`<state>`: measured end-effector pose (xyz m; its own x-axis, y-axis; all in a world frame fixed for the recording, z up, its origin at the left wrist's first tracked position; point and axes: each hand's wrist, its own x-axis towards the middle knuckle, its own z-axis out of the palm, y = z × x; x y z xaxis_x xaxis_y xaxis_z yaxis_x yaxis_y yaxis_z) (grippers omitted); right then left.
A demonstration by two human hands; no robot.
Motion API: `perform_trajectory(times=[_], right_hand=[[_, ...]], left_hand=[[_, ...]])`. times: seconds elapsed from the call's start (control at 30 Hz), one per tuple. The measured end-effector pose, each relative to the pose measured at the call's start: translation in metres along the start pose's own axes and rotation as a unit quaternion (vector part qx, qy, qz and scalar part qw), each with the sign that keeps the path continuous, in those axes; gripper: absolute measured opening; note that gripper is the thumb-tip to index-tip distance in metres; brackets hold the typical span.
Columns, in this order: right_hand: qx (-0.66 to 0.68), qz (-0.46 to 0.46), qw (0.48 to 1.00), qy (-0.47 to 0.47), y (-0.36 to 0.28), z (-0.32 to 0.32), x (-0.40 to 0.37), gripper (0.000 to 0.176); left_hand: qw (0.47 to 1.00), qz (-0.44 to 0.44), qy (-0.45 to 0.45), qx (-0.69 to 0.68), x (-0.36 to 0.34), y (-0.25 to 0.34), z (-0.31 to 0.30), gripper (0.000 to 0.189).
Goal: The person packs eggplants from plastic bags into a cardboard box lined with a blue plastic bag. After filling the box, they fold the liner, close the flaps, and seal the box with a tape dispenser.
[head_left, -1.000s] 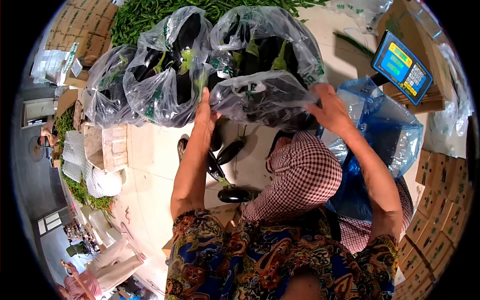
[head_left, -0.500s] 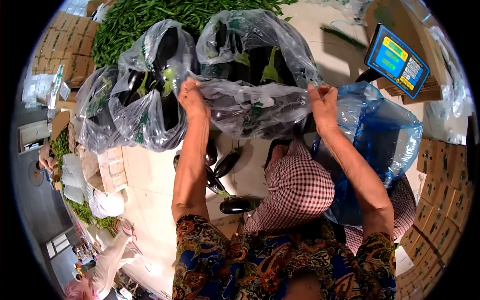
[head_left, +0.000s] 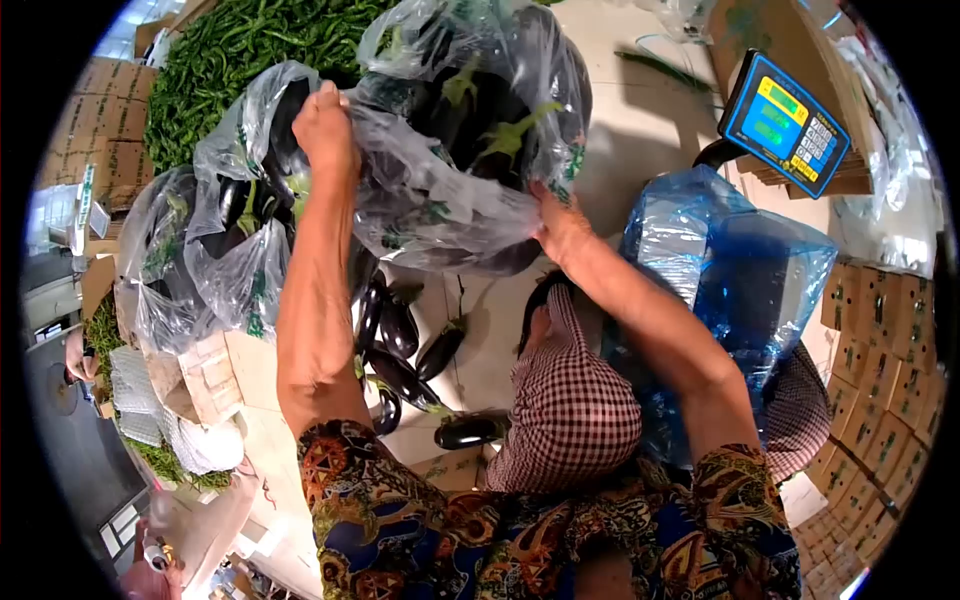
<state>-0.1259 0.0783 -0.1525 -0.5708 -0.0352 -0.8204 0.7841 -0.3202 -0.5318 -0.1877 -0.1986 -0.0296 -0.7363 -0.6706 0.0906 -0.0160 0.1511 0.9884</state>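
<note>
Both my hands grip the rim of a clear plastic bag [head_left: 430, 190] that holds dark eggplants [head_left: 490, 110] with green stems. My left hand [head_left: 325, 125] is closed on the bag's upper left edge, beside a second clear bag of eggplants [head_left: 240, 205]. At the right edge of the same bag, my right hand [head_left: 562, 222] pinches the plastic. Several loose eggplants [head_left: 398, 328] lie on the floor below the bag, near my knee. A blue plastic bag [head_left: 765, 270] stands to the right, partly behind my right forearm.
Green peppers [head_left: 240, 75] are heaped at the upper left. A scale display [head_left: 787, 125] stands at the upper right. Stacked cartons [head_left: 880, 350] line the right side, with more cartons [head_left: 110, 110] at the far left. Another person's pale clothing [head_left: 205, 525] shows at the lower left.
My hands and the held bag have moved left in view, and the left hand has risen. The right hand is lower, and the bag's rim now slants. More loose eggplants show.
</note>
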Motion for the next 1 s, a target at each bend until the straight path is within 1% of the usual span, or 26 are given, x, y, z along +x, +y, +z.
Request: perform_trajectory(times=[0.03,0.07,0.1,0.13,0.17,0.2,0.23,0.27,0.3,0.33,0.37,0.4,0.43,0.47,0.5,0.53,0.57,0.6,0.63,0.7,0.8,0.87,0.9,0.93,0.97,1.0], right_hand=[[0.033,-0.016,0.999,-0.018,0.002,0.000,0.005,0.043],[0.041,0.016,0.998,-0.033,0.000,-0.012,0.007,0.038],[0.045,0.050,0.997,-0.045,-0.011,-0.021,-0.011,0.034],[0.041,0.056,0.997,-0.026,-0.027,-0.020,-0.044,0.024],[-0.023,0.037,0.999,-0.011,-0.015,-0.032,-0.027,0.026],[-0.077,0.023,0.996,0.042,-0.016,-0.039,-0.035,0.029],[-0.133,0.010,0.987,0.092,-0.018,-0.047,-0.044,0.031],[-0.150,-0.050,0.984,0.081,0.026,-0.085,0.026,0.037],[-0.170,-0.015,0.980,0.099,0.013,-0.086,0.011,0.046],[-0.190,0.020,0.975,0.117,-0.011,-0.083,-0.021,0.055],[-0.079,0.030,0.995,0.054,0.012,-0.115,0.017,0.060],[0.032,0.054,0.998,-0.005,0.035,-0.148,0.055,0.066],[0.046,0.047,0.998,-0.007,0.022,-0.127,0.028,0.062],[0.060,0.041,0.997,-0.008,0.008,-0.105,0.000,0.059],[0.045,0.017,0.998,-0.044,0.008,-0.102,0.006,0.058],[0.017,0.022,0.999,-0.033,0.001,-0.092,-0.003,0.061],[-0.047,0.017,0.998,0.045,-0.002,-0.079,-0.013,0.066],[-0.023,0.021,0.999,0.019,0.004,-0.077,-0.003,0.070],[0.003,0.027,1.000,-0.008,0.017,-0.077,0.014,0.074],[-0.014,0.010,1.000,-0.013,0.034,-0.078,0.019,0.076],[-0.076,0.017,0.997,0.001,0.040,-0.078,0.014,0.078],[-0.159,0.047,0.986,0.017,0.028,-0.080,0.000,0.079],[-0.270,0.028,0.953,0.132,0.011,-0.065,-0.023,0.059],[-0.192,0.026,0.976,0.096,0.024,-0.085,0.005,0.055],[-0.112,0.027,0.991,0.061,0.043,-0.108,0.041,0.052],[-0.156,0.016,0.986,0.059,0.050,-0.114,0.054,0.047]], left_hand=[[0.999,0.037,-0.031,-0.019,-0.004,0.002,-0.002,0.029],[0.997,0.025,-0.064,-0.026,-0.011,0.003,-0.006,0.029],[0.995,0.008,-0.097,-0.035,-0.036,0.020,-0.008,0.030],[0.994,0.026,-0.106,-0.020,-0.053,0.029,-0.013,0.029],[0.992,0.046,-0.117,-0.005,-0.067,0.037,-0.018,0.029],[0.990,0.064,-0.125,0.013,-0.083,0.044,-0.029,0.029],[0.990,0.041,-0.135,-0.024,-0.100,0.051,-0.040,0.028],[0.987,0.020,-0.145,-0.062,-0.116,0.058,-0.050,0.028],[0.994,-0.013,-0.100,-0.041,-0.139,0.074,-0.056,0.027],[0.994,-0.039,-0.103,0.005,-0.160,0.090,-0.067,0.029],[0.984,0.012,-0.126,0.128,-0.185,0.109,-0.077,0.022],[0.924,0.154,-0.193,0.292,-0.203,0.116,-0.092,0.016],[0.944,0.083,-0.224,0.227,-0.221,0.133,-0.099,0.014],[0.971,0.061,-0.180,0.143,-0.234,0.129,-0.101,0.018],[0.987,0.023,-0.147,0.060,-0.235,0.129,-0.101,0.021],[0.994,-0.009,-0.108,-0.027,-0.236,0.131,-0.099,0.024],[0.989,-0.056,-0.088,-0.109,-0.219,0.139,-0.094,0.027],[0.983,-0.079,-0.076,-0.146,-0.199,0.140,-0.088,0.029],[0.978,-0.063,-0.094,-0.175,-0.184,0.135,-0.083,0.028],[0.990,-0.029,-0.027,-0.138,-0.175,0.132,-0.074,0.030],[0.989,-0.070,0.036,-0.128,-0.163,0.129,-0.088,0.026],[0.998,0.002,-0.018,0.055,-0.158,0.100,-0.123,0.020],[0.988,0.039,-0.045,0.140,-0.155,0.082,-0.138,0.017],[0.966,0.120,-0.028,0.227,-0.157,0.073,-0.148,0.014],[0.941,0.187,-0.008,0.284,-0.166,0.085,-0.144,0.015],[0.907,0.253,0.011,0.336,-0.177,0.107,-0.132,0.016]])
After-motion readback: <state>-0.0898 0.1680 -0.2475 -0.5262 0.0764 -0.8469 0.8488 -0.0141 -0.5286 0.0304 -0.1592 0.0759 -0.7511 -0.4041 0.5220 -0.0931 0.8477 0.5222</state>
